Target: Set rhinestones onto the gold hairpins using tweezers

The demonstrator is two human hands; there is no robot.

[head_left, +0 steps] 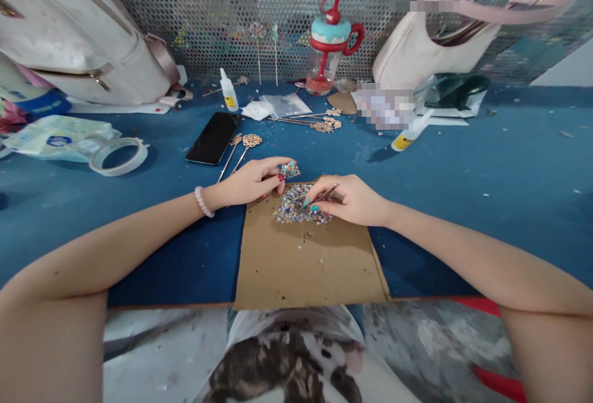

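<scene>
My left hand (252, 182) is closed on a small ornament (290, 170) covered in sparkling, many-coloured stones, held between thumb and fingers above the far edge of a cardboard sheet (308, 267). A loose pile of colourful rhinestones (290, 205) lies on that cardboard. In my right hand (349, 199) is a pair of slim metal tweezers (330, 191), pinched between thumb and fingers, its tip down at the pile. Fingers partly hide the tip, so I cannot tell whether a stone is in it. Two gold filigree hairpins (251, 140) lie just beyond my left wrist.
A black phone (214, 138), a glue bottle (228, 91) and a second glue bottle (410, 133) lie or stand beyond my hands. More gold hairpins (327, 125), a tape roll (118, 157), a red-handled cup (324, 50), a backpack (92, 32) and a handbag (407, 50) surround them.
</scene>
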